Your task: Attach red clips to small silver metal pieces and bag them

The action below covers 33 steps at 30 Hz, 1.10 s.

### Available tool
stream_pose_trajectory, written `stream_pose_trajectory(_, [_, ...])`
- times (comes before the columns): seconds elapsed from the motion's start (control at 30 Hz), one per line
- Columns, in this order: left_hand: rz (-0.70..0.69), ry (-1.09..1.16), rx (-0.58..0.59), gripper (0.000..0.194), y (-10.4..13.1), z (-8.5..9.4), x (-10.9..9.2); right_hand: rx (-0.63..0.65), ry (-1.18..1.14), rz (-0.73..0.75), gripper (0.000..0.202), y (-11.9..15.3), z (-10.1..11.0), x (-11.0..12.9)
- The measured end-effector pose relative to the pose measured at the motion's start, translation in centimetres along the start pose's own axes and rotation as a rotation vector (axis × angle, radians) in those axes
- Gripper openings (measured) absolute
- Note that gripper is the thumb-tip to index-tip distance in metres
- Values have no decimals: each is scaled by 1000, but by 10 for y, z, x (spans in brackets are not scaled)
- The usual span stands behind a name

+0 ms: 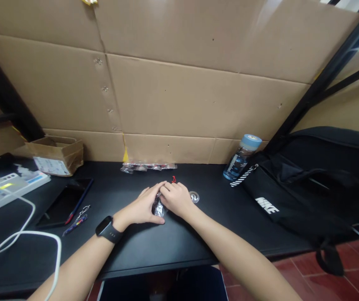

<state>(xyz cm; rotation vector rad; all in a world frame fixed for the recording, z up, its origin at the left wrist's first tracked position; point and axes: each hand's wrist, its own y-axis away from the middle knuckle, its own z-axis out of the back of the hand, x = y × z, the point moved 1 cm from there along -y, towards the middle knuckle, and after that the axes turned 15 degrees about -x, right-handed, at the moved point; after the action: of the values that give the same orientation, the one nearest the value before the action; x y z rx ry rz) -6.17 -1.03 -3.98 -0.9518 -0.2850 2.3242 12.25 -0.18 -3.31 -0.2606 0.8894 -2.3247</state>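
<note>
Both hands meet over the middle of the black table. My left hand curls around a small clear plastic packet, its thumb along the near side. My right hand has its fingers bent down at the packet's top edge, touching my left fingertips. What lies inside the crinkled plastic is too shiny to make out. A red looped cord shows just beyond my right hand. Beside that hand, on the right, lies a small round silvery disc.
Several wrapped small items line the cardboard wall. At left are an open carton, a power strip, a white cable, a dark tablet and a keychain. A water bottle and black backpack stand right.
</note>
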Motion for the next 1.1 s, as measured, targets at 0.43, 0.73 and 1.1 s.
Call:
stream_pose_trajectory(0.43, [-12,-89,75,74,6,50,6,194,-568,-59,39,15,34,-38])
stream_pose_trajectory(0.73, [-61,2,10,22,0,46,8,116,-614,-5,30,15,20,-27])
stream_pose_trajectory(1.1, [-82,-34,-64,37,1,45,8,-6,-644,-146,2,13,13,-20])
